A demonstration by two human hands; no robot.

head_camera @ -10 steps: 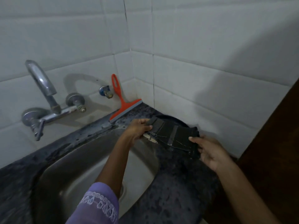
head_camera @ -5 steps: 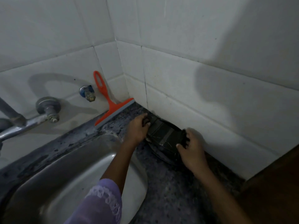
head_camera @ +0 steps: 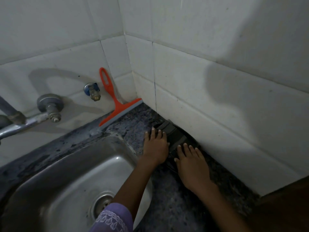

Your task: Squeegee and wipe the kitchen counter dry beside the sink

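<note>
A dark folded cloth (head_camera: 174, 136) lies flat on the dark speckled counter (head_camera: 177, 205), right against the tiled wall beside the sink. My left hand (head_camera: 156, 145) presses palm-down on the cloth's left side, fingers spread. My right hand (head_camera: 192, 164) rests palm-down on the cloth's near end, fingers stretched out. Both hands cover much of the cloth. An orange squeegee (head_camera: 115, 104) with a grey blade leans in the corner, its handle up against the wall, untouched.
The steel sink (head_camera: 55, 186) with its drain (head_camera: 102, 203) fills the lower left. A tap pipe and valve (head_camera: 50, 106) and a small blue-collared spout (head_camera: 92, 92) stick out of the white tiled wall (head_camera: 217, 97). A dark wooden surface (head_camera: 284, 206) borders the counter at right.
Both hands have let go of the cloth's ends and now lie flat on it. The cloth has gone from held up to pressed on the counter against the wall.
</note>
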